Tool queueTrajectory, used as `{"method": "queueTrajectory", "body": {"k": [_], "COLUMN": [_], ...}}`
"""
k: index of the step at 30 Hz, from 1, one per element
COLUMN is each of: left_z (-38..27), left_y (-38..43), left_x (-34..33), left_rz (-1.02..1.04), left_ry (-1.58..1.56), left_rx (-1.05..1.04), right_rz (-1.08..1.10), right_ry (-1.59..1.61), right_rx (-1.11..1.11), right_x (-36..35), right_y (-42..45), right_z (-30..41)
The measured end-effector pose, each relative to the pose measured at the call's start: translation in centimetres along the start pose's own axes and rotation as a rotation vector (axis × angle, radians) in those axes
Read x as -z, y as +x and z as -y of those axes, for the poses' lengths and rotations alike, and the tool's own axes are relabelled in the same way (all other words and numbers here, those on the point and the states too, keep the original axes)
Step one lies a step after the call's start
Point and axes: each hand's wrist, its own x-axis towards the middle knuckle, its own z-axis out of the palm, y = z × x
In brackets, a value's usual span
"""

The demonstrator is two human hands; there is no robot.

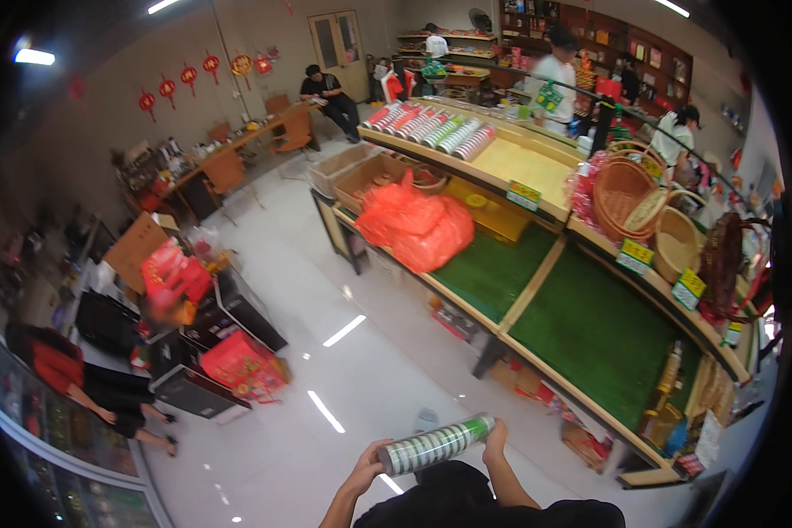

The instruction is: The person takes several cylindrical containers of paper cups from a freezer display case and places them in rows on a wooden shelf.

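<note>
My left hand (371,460) and my right hand (495,439) hold a clear cylindrical tube (437,446) between them, one at each end. Round items with green and white edges are stacked in the tube, which lies tilted, its right end higher in the picture. Ahead, similar tubes (429,129) in red, white and green lie side by side on the upper wooden shelf (534,165). Below them, a red plastic bag (416,224) rests beside cardboard boxes (363,175) on the lower shelf with green lining (587,323).
Wicker baskets (624,195) stand on the shelf to the right. Black boxes (201,389) and red bags (244,366) sit on the floor at left, near a person in red and black (72,369). Another person (333,96) sits by a long desk (237,142); several people are behind the shelves.
</note>
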Motion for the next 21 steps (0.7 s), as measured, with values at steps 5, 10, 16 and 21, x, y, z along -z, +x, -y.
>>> {"method": "queueTrajectory", "body": {"k": [5, 10, 16, 21], "left_z": [-11.9, -16.4, -17.2, -13.0], "left_y": [3.2, 10.1, 17.4, 22.6], "left_x": [1.4, 1.5, -3.3, -2.4], "left_rz": [0.023, 0.290, 0.284, 0.412], "left_ry": [0.329, 0.601, 0.862, 0.856], "left_rx": [0.085, 0.154, 0.129, -0.050], "right_rz": [0.061, 0.149, 0.132, 0.128], "right_ry": [0.123, 0.143, 0.026, -0.326], "right_rx": [-0.131, 0.062, 0.318, 0.589], "right_x": [-11.4, -20.1, -22.5, -22.6], "right_y": [4.3, 10.6, 12.9, 15.2], "right_z": [-1.0, 3.5, 16.2, 20.3]}}
